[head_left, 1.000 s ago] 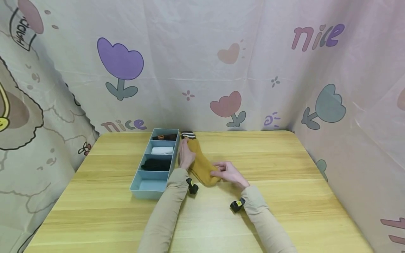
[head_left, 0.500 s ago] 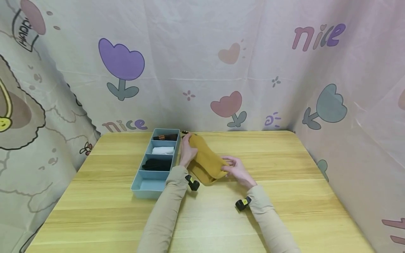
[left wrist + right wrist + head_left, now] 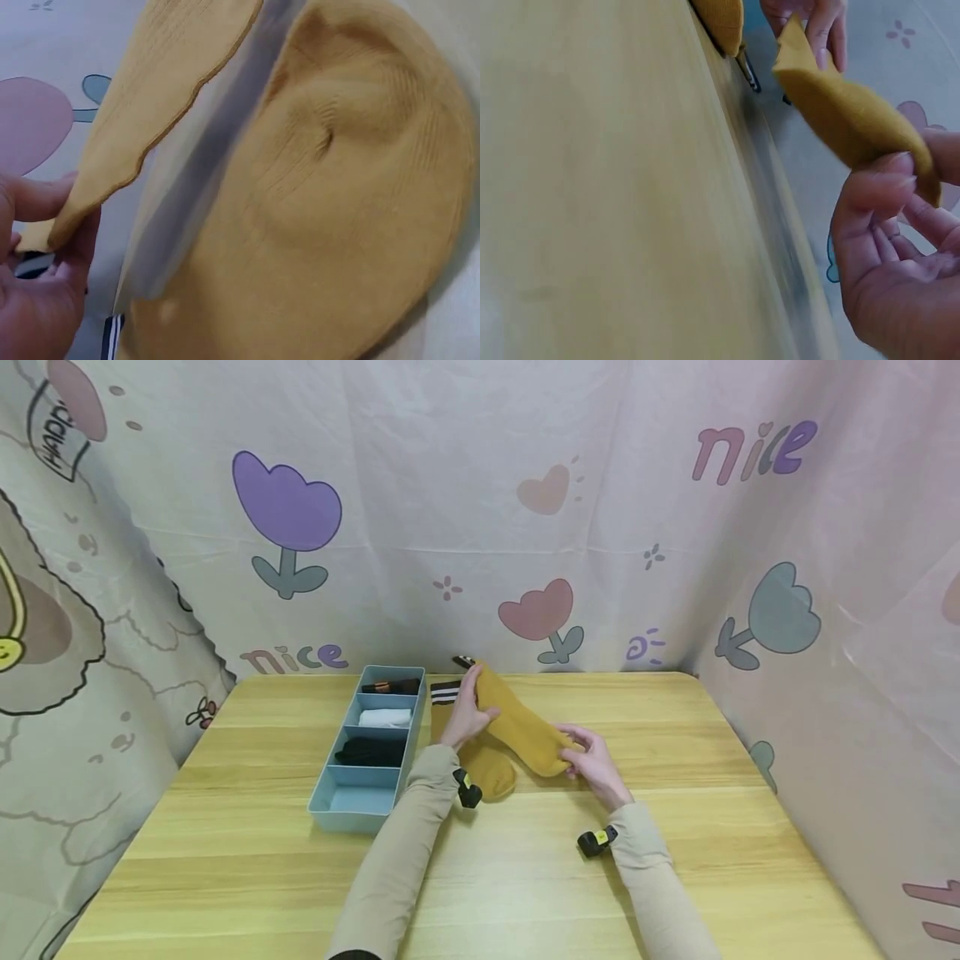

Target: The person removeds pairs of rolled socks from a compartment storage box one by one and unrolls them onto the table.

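Observation:
Both hands hold one mustard-yellow sock stretched between them, raised over the table. My left hand pinches it near its dark striped cuff; in the left wrist view the thumb and fingers close on the fabric. At the toe end, my right hand pinches the sock between thumb and fingers, as the right wrist view shows up close. A second mustard sock lies flat on the table below, its black-and-white striped cuff toward the back and partly hidden by the left hand.
Left of the socks stands a blue divided box. Its compartments hold a dark item with orange marks, a folded white item and a black folded item; the front compartment shows bare bottom. A printed curtain hangs behind the wooden table.
The upper sock has been lifted off the other one and carried to the right by both hands. The lower sock, with its striped cuff, now shows on the table.

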